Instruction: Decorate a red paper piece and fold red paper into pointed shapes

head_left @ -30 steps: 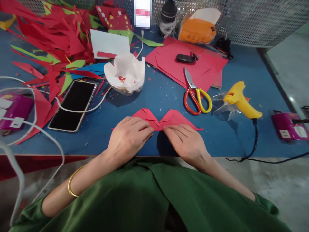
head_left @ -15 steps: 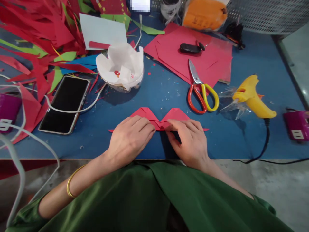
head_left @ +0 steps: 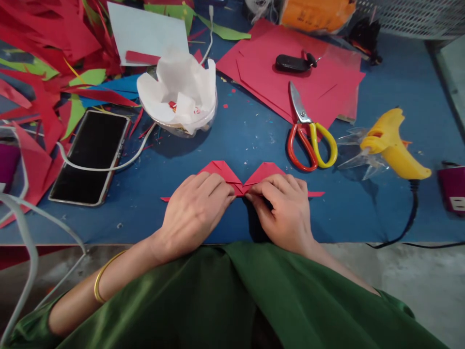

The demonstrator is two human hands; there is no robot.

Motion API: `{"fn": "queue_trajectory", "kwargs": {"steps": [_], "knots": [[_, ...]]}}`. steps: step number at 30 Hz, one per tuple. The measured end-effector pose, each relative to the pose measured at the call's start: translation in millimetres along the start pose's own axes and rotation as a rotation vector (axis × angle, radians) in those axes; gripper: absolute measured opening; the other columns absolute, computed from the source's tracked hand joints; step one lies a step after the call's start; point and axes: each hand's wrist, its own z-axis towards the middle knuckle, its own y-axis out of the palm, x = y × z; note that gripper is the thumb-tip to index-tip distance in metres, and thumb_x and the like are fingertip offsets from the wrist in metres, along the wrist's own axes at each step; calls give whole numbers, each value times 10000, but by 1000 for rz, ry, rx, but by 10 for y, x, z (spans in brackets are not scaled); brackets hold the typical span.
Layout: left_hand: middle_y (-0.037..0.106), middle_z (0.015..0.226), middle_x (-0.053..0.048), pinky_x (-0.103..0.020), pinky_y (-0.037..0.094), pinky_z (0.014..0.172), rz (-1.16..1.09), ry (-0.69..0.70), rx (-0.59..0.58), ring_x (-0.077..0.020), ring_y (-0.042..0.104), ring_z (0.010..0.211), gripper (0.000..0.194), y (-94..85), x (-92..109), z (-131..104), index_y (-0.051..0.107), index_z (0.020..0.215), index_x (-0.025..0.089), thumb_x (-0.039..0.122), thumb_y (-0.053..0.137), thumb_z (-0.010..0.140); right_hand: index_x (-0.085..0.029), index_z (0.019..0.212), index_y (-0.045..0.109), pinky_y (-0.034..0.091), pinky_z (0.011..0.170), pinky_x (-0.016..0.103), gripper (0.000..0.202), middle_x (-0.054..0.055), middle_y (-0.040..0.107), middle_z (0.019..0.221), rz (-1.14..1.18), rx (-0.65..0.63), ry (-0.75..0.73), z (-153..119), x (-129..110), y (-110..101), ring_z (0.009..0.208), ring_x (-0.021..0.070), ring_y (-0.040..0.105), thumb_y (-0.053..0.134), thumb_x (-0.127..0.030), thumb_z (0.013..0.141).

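A folded red paper [head_left: 223, 170] lies near the front edge of the blue table, with two peaks and a notch between them. My left hand [head_left: 199, 206] presses on its left part, fingers curled together over the lower fold. On the right part, my right hand [head_left: 281, 206] pinches the lower edge between thumb and fingers close to the notch. Thin pointed ends of the paper stick out past both hands. The palms and part of the paper under the fingers are hidden.
Scissors [head_left: 307, 131] rest partly on red paper sheets [head_left: 254, 63] with a black key fob [head_left: 293, 63]. A yellow glue gun [head_left: 394, 145] is at right. Left are a phone [head_left: 92, 157], a cable, a paper-lined bowl [head_left: 178, 102] and paper scraps [head_left: 47, 43].
My right fingertips have closed in on the lower edge near the notch, and the paper's right end sticks out further. The view has shifted slightly; my left hand stays in place.
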Motion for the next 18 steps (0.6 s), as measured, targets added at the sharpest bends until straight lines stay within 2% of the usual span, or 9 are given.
{"fn": "queue_trajectory", "kwargs": {"steps": [10,18], "knots": [[663,780,-30,-379,417,708,34,-21,11,-215,580,725,192,-3,-4,33,654,841,181,209,530,985,-213,822,646,352,817,369,131,8,672,818,18,-3,54,-3,-8,13,801,185,565,625,-266,939],[622,722,-23,-381,404,711,90,-14,-20,-220,565,694,203,8,-1,57,626,807,178,201,527,983,-204,837,638,350,819,376,120,17,667,817,-22,-21,19,18,-15,-2,788,194,540,592,-227,945]]}}
